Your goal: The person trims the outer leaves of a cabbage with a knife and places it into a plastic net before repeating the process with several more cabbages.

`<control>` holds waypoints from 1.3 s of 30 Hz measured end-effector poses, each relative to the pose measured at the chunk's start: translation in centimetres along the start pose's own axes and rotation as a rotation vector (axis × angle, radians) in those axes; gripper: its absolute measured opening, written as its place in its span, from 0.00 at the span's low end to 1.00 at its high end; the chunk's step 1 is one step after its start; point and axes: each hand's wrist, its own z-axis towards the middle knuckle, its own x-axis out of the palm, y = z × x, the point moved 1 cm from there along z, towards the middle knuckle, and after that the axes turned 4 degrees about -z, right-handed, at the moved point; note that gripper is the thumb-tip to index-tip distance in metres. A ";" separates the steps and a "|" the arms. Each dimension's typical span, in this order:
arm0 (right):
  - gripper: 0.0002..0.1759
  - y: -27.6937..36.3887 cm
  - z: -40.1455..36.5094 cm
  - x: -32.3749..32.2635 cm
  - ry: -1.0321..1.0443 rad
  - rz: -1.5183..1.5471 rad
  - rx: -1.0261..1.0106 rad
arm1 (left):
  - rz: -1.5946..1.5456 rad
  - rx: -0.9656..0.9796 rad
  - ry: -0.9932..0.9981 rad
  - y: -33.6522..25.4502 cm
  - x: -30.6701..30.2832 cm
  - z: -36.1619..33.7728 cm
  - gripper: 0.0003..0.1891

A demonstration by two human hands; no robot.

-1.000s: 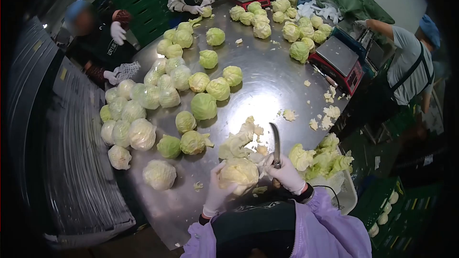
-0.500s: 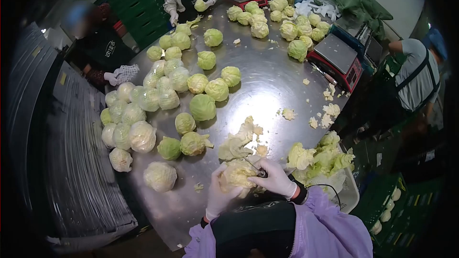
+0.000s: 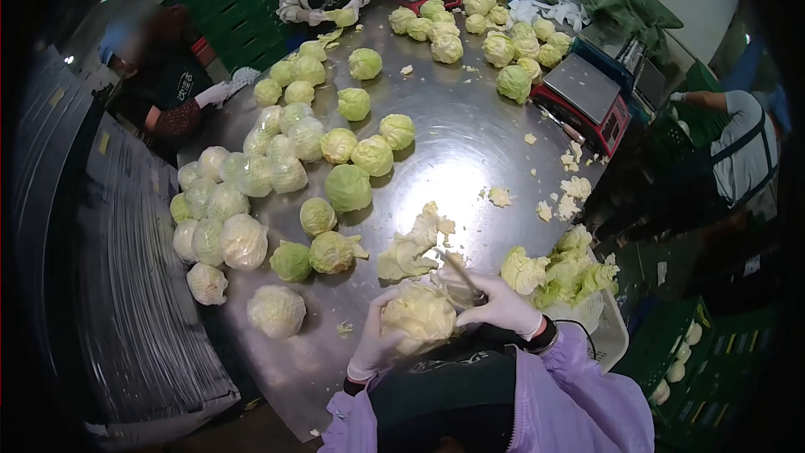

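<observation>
Close to my body, a pale trimmed cabbage [image 3: 418, 317] rests in my gloved left hand [image 3: 375, 337], whose fingers curve round its left side. My gloved right hand [image 3: 503, 306] grips a knife [image 3: 475, 287] by its dark handle, the blade pointing up and left over the table. The heel of that hand is beside the cabbage's right side. Just beyond lie cut-off cabbage leaves [image 3: 408, 253] and small scraps on the steel table [image 3: 453, 134].
Cabbages [image 3: 348, 188], many wrapped, crowd the left side. A white basket [image 3: 616, 337] of leaves stands at my right. Red scales [image 3: 587, 88] sit at the far right edge. Co-workers stand across the table and at the right; green crates [image 3: 222, 0] are stacked behind.
The knife has come away from the cabbage and its blade now points up. The cabbage has turned in my left hand. Across the table, a co-worker's hands have come together on a cabbage.
</observation>
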 end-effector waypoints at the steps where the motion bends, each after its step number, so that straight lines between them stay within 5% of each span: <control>1: 0.32 0.1 0.4 0.5 0.076 -0.253 -0.126 | 0.004 -0.002 0.003 -0.1 0.0 0.0 0.40; 2: 0.34 0.2 0.7 0.8 0.153 -0.507 -0.252 | 0.006 0.017 0.011 -0.1 0.0 0.1 0.40; 16: 0.16 1.3 0.2 -1.5 0.335 -0.429 -0.042 | -0.153 -0.170 0.211 -0.6 1.6 0.5 0.32; 18: 0.15 1.2 -0.7 -2.9 0.270 -0.417 0.030 | -0.724 -0.263 -0.067 0.0 1.1 -0.6 0.27; 19: 0.14 0.8 -1.1 -4.0 0.185 -0.362 0.074 | -0.723 -0.261 -0.068 1.3 -0.2 -0.1 0.27; 21: 0.13 -0.6 -1.8 -6.3 0.121 -0.305 0.110 | 1.197 0.170 0.036 3.9 -3.8 1.7 0.31; 23: 0.16 -2.7 -2.2 -8.2 0.005 -0.749 0.232 | 1.167 0.234 0.009 2.9 -2.8 1.6 0.29; 26: 0.21 -2.6 -2.1 -7.4 -0.100 -1.015 0.089 | 0.957 0.261 -0.073 4.2 -3.2 1.8 0.27; 27: 0.31 -2.2 -1.8 -6.1 -0.106 -0.812 -0.054 | 0.779 0.219 -0.127 4.8 -3.6 1.9 0.28; 28: 0.34 -0.1 -1.3 -4.2 -0.048 -0.531 0.106 | 0.779 0.215 -0.119 4.2 -3.0 1.9 0.28; 29: 0.37 1.8 -0.5 -2.1 0.005 -0.246 0.258 | 1.164 0.433 -0.081 2.7 -1.7 1.8 0.27; 30: 0.40 1.5 0.4 -0.8 0.091 -0.270 0.132 | 1.543 0.664 -0.036 1.6 -0.4 1.8 0.26; 31: 0.37 2.3 1.3 0.8 0.086 -0.385 -0.057 | 1.542 0.668 -0.026 0.9 0.4 1.9 0.26; 35: 0.24 0.1 3.0 4.2 -0.024 -0.417 -0.228 | 1.591 0.642 -0.031 -1.8 2.5 2.1 0.25; 39: 0.14 -0.4 2.9 4.2 -0.145 -0.181 0.102 | 1.358 0.442 -0.058 0.8 0.7 1.6 0.27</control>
